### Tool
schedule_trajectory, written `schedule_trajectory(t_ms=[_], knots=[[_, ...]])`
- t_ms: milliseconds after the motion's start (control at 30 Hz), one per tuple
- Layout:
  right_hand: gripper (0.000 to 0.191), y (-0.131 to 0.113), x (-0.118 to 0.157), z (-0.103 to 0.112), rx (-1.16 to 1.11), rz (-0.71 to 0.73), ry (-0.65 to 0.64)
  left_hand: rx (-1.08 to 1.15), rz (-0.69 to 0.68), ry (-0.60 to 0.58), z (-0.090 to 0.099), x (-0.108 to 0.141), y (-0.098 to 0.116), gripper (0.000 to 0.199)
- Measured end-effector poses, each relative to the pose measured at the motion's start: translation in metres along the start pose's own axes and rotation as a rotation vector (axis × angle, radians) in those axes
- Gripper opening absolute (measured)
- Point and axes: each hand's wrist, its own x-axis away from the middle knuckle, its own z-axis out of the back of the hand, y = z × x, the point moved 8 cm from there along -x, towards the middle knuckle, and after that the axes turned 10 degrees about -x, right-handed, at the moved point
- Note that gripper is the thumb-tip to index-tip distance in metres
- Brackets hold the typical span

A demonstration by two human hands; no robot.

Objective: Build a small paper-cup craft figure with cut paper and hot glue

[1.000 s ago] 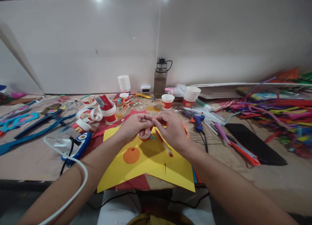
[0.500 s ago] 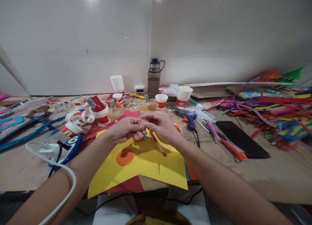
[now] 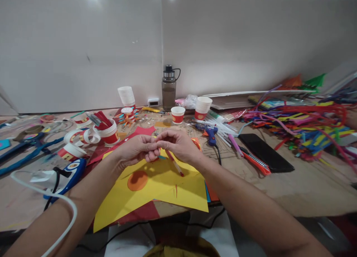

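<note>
My left hand [image 3: 139,149] and my right hand [image 3: 177,143] meet fingertip to fingertip above a yellow paper sheet [image 3: 122,197]. Both are closed in a pinch, and whatever is between the fingers is too small or hidden to name. Under my right hand a red pencil [image 3: 175,165] slants down over the yellow paper. An orange paper circle [image 3: 137,181] lies on the sheet, in front of my left hand. Red paper [image 3: 143,130] shows behind the hands.
Left stand a cup of red strips [image 3: 108,132], curled cup pieces and a blue plug strip. Behind are a bottle [image 3: 169,90] and paper cups [image 3: 177,115]. Right lie a glue gun [image 3: 212,136], a red cutter [image 3: 256,162], a black phone-like slab [image 3: 264,153] and coloured pipe cleaners.
The whole view has shifted, so the table things appear further left. Both hands keep their pinch together above the yellow paper.
</note>
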Motion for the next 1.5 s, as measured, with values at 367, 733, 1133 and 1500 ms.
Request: schedule_trajectory(t_ms=[367, 733, 1133, 1500], knots=[[0.04, -0.023, 0.046, 0.147, 1.439, -0.381, 0.523, 0.007, -0.004, 0.104, 0.008, -0.003, -0.003, 0.025], [0.051, -0.006, 0.053, 0.166, 1.536, -0.538, 0.533, -0.012, -0.043, 0.079, 0.007, -0.003, 0.001, 0.024], [0.044, 0.009, 0.038, 0.139, 1.385, -0.545, 0.347, 0.025, -0.086, 0.131, 0.018, -0.005, 0.002, 0.017], [0.048, 0.021, 0.046, 0.139, 1.429, -0.561, 0.342, 0.038, -0.072, 0.169, 0.017, -0.004, 0.002, 0.016]])
